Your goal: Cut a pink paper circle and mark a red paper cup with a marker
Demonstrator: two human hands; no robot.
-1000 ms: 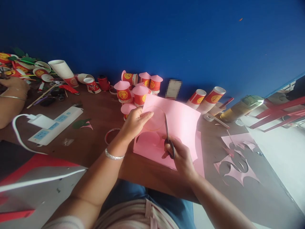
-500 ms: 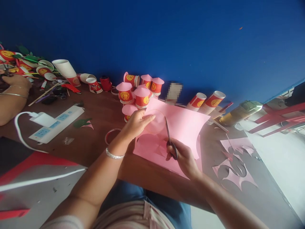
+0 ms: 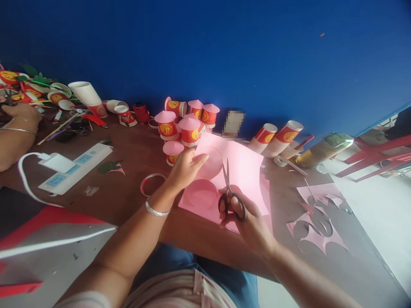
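1. One pink paper sheet [image 3: 242,171] bends in front of me, above another pink sheet [image 3: 192,206] on the brown worktop [image 3: 128,143]; I see a round outline [image 3: 213,167] at its upper left.
2. My left hand [image 3: 186,171] is closed on its left edge, thumb on top.
3. My right hand [image 3: 248,214] curls around black-handled scissors [image 3: 227,179], blades slightly parted and pointing away from me beside the outline; from my feed I cannot tell whether they touch the paper.
4. Just beyond the paper I see red cups with pink conical tops [image 3: 189,129].
5. To my right are curved pink scraps [image 3: 324,240], with leaning cup stacks [image 3: 284,139] behind.
6. To my left lies a white power strip [image 3: 88,162]; farther left, a co-worker's hand [image 3: 23,112] is near heaped cups [image 3: 58,96].
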